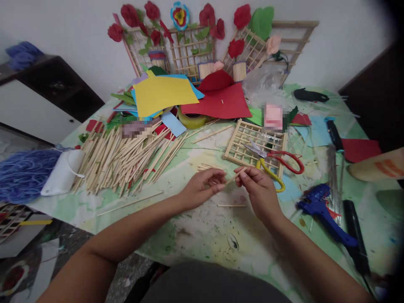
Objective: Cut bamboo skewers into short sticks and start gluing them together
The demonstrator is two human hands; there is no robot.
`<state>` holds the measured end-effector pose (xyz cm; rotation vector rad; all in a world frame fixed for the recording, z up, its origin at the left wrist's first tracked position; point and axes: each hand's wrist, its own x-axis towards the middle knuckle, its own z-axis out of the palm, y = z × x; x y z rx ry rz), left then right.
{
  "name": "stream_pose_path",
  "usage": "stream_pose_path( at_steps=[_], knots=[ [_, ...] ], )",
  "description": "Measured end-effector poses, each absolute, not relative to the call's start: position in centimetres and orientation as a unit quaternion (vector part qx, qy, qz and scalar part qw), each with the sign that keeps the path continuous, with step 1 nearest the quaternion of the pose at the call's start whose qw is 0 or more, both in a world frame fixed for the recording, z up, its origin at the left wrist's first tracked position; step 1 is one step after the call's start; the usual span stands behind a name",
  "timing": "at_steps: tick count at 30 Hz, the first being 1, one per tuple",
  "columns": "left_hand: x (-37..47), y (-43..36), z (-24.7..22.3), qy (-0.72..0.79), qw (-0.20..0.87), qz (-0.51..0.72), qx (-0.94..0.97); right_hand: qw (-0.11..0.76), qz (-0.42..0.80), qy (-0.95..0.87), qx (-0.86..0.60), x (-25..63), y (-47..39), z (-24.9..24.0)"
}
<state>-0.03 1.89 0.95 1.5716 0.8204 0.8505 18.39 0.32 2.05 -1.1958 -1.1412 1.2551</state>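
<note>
Our right hand point(257, 187) pinches a short stick point(235, 176); our left hand point(203, 185) curls at its other end – perhaps steadying it, we can't tell whether pinching – with scissors point(261, 153) handy beyond the right fingertips.

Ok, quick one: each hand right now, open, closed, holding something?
Left hand: loosely curled, fingertips at one end of the short stick; whether it grips cannot be told.
Right hand: closed, pinching the short stick.

Blue cords point(23, 176) partly beyond left edge
</note>
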Motion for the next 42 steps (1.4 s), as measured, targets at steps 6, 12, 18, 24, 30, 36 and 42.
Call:
stream_pose_path(
  at_steps=[6, 12, 18, 24, 30, 36, 42],
  knots=[
    [0.3, 1.9, 0.7, 0.357, 0.670, 0.278, 0.588, 0.513, 0.523, -0.468, -0.495, 18.4, 0.3, 2.2],
    [-0.1, 2.4, 0.7, 0.382, 0.648, 0.285, 0.594, 0.529, 0.472, -0.487, -0.510, 19.1, 0.7, 2.6],
    [-0.1, 2.4, 1.2, 0.378, 0.558, 0.263, 0.690, 0.431, 0.360, -0.624, -0.544, 19.3, 0.7, 2.9],
    [-0.2, 2.5, 1.2, 0.414, 0.430, 0.254, 0.761, 0.084, 0.189, -0.820, -0.533, 20.9, 0.9, 4.0],
    [0.1, 2.6, 0.2, 0.464, 0.609, 0.267, 0.585, -0.044, 0.155, -0.860, -0.484, 21.6, -0.2, 3.2],
    [0.6, 2.5, -0.1, 0.449, 0.691, 0.257, 0.505, -0.042, 0.177, -0.874, -0.450, 20.9, 0.0, 3.9],
    [0.4, 2.2, 0.3, 0.408, 0.716, 0.188, 0.534, 0.046, 0.222, -0.852, -0.471, 20.5, 0.7, 5.3]
  ],
)
